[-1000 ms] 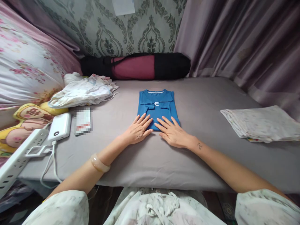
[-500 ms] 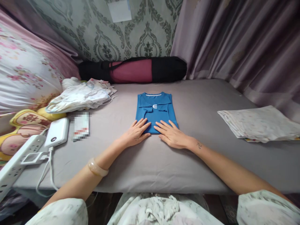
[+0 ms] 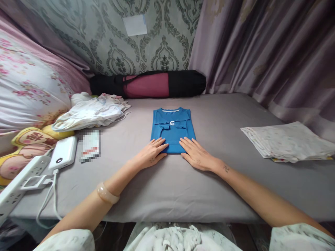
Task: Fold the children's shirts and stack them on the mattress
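Note:
A blue shirt [image 3: 172,134] lies folded in the middle of the grey sheet, collar away from me, its sleeves folded inward over a small white logo. My left hand [image 3: 152,152] rests palm down on its near left corner, fingers spread. On the near right corner lies my right hand [image 3: 197,153], also flat with fingers apart. Between the two hands, the shirt's near folded edge shows.
On the right sits a folded pale cloth stack [image 3: 290,141]. A black and maroon bag [image 3: 146,84] lies along the wall. To the left are crumpled white clothes [image 3: 91,111], a blurred packet [image 3: 90,145], a white power bank [image 3: 63,152] and a power strip [image 3: 23,183].
My hands have moved slightly apart, showing more of the shirt's near edge between them. The whole view has shifted, with the scene lower in the picture.

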Tool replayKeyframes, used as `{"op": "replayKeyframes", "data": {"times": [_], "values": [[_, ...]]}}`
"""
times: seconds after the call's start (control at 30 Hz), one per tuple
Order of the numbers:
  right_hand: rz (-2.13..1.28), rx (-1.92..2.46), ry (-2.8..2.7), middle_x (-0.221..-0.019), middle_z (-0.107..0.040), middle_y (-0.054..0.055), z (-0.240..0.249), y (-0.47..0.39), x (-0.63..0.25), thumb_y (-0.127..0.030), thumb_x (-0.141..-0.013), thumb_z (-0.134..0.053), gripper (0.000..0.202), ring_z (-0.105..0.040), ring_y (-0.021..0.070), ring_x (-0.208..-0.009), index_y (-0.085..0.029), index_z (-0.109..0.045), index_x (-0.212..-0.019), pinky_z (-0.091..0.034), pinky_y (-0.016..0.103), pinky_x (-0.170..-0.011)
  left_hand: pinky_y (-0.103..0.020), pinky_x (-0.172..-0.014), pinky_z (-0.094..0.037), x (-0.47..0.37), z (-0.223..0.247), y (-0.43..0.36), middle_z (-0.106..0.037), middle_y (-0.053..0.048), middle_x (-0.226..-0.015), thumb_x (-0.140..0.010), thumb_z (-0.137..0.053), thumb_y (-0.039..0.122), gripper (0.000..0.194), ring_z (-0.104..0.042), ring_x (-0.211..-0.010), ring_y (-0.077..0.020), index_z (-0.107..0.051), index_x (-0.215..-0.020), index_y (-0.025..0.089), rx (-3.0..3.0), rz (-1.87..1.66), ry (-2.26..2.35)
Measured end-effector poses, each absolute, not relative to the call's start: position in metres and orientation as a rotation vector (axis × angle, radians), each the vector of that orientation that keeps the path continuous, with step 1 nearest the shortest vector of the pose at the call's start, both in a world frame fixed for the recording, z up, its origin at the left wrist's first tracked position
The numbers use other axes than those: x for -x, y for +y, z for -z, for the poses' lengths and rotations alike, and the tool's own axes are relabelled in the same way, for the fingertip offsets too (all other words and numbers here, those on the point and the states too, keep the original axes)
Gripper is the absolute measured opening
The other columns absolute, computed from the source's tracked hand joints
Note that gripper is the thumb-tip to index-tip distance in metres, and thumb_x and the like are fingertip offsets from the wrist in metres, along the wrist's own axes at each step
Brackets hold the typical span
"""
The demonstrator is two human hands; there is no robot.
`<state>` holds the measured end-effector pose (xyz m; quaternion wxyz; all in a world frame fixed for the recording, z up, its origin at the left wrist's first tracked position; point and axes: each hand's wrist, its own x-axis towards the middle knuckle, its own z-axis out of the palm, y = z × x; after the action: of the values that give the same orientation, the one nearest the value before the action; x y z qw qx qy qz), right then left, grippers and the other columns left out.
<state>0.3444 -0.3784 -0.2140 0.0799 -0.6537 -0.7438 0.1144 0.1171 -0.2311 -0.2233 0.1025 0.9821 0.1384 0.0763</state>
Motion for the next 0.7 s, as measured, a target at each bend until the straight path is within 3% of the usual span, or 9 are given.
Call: {"op": "replayKeyframes", "data": {"times": [0.27, 0.53, 0.7], "values": [[-0.317, 1.962, -2.207, -0.157, -0.028, 0.013, 0.21, -0.376, -0.342, -0.047, -0.1, -0.03, 0.061, -0.018, 0.0253, -0.147, -0.013, -0.035, -0.15, -0.018, 0.049, -0.12, -0.051, -0.11, -0.039, -0.12, 0.217, -0.232, -0.046, -0.018, -0.146, -0.099, -0.04, 0.039, 0.042, -0.043, -0.136, -0.0301, -0.056, -0.131, 0.017, -3.035, -0.266, 0.338], [-0.15, 1.829, -2.183, -0.147, -0.046, 0.012, 0.217, -0.369, -0.331, -0.036, -0.096, -0.045, 0.049, -0.038, 0.0247, -0.139, -0.016, -0.049, -0.141, -0.029, 0.049, -0.116, -0.039, -0.106, -0.045, -0.127, 0.213, -0.233, -0.066, -0.012, -0.122, -0.101, -0.033, 0.029, 0.036, -0.057, -0.123, -0.0228, -0.063, -0.116, 0.016, -3.025, -0.362, 0.245], [-0.037, 1.799, -2.128, -0.139, -0.055, 0.013, 0.23, -0.365, -0.347, -0.018, -0.092, -0.046, 0.045, -0.048, 0.0252, -0.132, -0.015, -0.055, -0.136, -0.039, 0.046, -0.111, -0.031, -0.094, -0.052, -0.129, 0.21, -0.228, -0.07, -0.008, -0.112, -0.103, -0.029, 0.033, 0.036, -0.067, -0.106, -0.0189, -0.061, -0.114, 0.021, -2.901, -0.375, 0.406]]}}
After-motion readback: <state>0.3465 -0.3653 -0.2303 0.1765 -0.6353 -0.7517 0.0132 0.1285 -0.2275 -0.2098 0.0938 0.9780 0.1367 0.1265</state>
